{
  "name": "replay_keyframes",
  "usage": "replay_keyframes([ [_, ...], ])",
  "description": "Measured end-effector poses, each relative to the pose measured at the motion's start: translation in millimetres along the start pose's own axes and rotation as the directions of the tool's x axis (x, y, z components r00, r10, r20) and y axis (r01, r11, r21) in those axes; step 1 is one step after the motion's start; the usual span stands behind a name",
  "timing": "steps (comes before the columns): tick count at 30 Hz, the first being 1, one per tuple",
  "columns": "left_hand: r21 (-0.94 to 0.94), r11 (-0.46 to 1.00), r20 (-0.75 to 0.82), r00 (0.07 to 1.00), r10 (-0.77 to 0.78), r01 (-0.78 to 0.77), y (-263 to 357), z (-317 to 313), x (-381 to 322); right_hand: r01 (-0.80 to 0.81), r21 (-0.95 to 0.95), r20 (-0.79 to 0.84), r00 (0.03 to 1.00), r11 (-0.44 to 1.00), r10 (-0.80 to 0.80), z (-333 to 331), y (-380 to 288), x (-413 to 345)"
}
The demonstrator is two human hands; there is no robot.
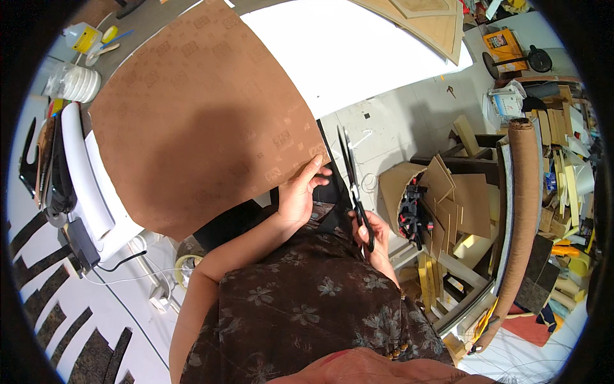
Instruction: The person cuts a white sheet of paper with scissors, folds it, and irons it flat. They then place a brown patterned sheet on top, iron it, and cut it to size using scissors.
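Observation:
A large sheet of brown patterned fabric (201,110) lies across the white-topped table and hangs over its near edge. My left hand (302,192) pinches the near right corner of this sheet, thumb on top and the other fingers partly curled below. To the right of it, beyond the table edge, my right hand (374,235) holds black-handled scissors (354,187) by the handles, blades pointing away from me. The blades look slightly apart and stand clear of the fabric.
White rolled material (84,168) lies at the table's left, near a plastic bottle (82,38). Wooden panels (431,24) rest at the table's far right. On the right stand cardboard pieces (472,201), a box of black and red clamps (413,211) and a tall brown fabric roll (520,206).

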State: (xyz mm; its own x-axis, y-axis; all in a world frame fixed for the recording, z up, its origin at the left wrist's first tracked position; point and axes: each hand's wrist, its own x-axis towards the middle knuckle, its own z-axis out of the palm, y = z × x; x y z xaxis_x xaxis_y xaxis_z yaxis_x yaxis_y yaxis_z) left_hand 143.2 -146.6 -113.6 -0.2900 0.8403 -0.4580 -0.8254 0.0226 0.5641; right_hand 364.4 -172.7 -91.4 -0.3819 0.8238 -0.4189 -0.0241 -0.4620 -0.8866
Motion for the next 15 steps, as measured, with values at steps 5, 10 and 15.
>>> replay_keyframes([
  [5, -0.003, 0.999, -0.044, 0.998, 0.032, -0.032, 0, 9, -4, -0.026, 0.030, 0.013, 1.000, 0.999, 0.025, 8, 9, -15],
  [10, 0.030, 0.999, -0.058, 0.998, -0.024, 0.026, -3, 9, -4, 0.016, 0.058, 0.109, 0.994, 0.998, -0.023, 14, 13, -13],
  [15, 0.024, 1.000, -0.020, 1.000, 0.013, -0.012, -4, 6, -6, 0.033, 0.078, 0.107, 0.993, 0.996, -0.042, 15, 9, -14],
])
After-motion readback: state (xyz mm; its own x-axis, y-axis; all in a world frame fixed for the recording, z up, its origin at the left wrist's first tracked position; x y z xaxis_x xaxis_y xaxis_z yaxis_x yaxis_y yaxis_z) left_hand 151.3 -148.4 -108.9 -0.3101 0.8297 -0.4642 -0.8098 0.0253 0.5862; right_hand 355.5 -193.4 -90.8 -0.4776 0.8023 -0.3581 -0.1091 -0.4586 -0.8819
